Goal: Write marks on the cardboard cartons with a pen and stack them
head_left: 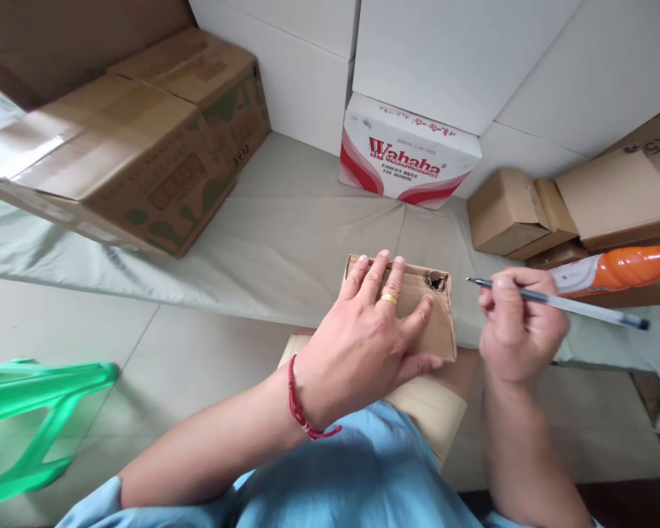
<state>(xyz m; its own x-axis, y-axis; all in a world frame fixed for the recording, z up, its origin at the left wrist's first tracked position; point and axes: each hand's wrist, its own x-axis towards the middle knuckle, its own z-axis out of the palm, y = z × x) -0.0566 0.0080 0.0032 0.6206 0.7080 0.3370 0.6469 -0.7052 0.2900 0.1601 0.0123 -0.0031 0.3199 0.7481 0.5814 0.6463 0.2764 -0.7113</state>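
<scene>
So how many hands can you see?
2: the left hand spread on the brown cardboard piece, and the right hand to its right, holding a pen. No others show.

Left hand (366, 330) lay on carton (440, 328) | right hand (520, 330), with pen (588, 311), was to its right | Wahaha box (407, 160) stood behind | larger box (162, 183) stood left

White Wahaha carton (407, 158) out ahead of the left hand (366, 326), big brown box (159, 147) and some green plastic frame (38, 396) well left of it. Past the right hand (520, 323): smaller cardboard boxes (509, 213), plus a shiny orange thing (632, 268).
</scene>
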